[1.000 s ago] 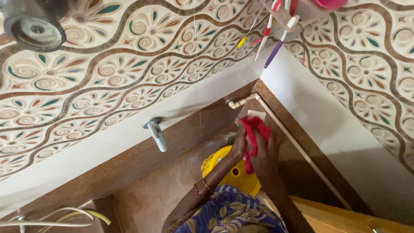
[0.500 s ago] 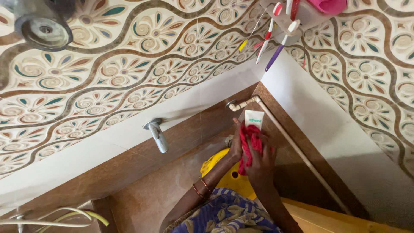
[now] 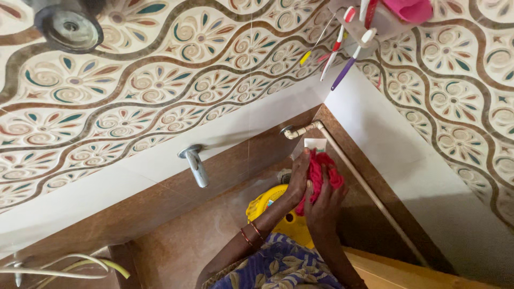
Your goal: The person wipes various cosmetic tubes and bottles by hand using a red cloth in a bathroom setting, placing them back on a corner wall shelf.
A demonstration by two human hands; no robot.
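Both hands have lifted the red cloth (image 3: 321, 174) higher, so it now hides most of the white tube (image 3: 315, 143)

One crumpled red cloth sits bunched between the left hand (image 3: 297, 179) and right hand (image 3: 324, 206), fingers of both closed around it, above one yellow stool (image 3: 273, 206) near one wall tap (image 3: 194, 163)

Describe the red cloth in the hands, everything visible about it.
The red cloth is a bunched, crumpled rag, soft and loosely textured like knit or towelling, plain red throughout. It is wadded between the left hand and the right hand, with folds spilling above the fingers. It sits in the wall corner, pressed at a white tube-like item just below the pale pipe, above a yellow plastic object.
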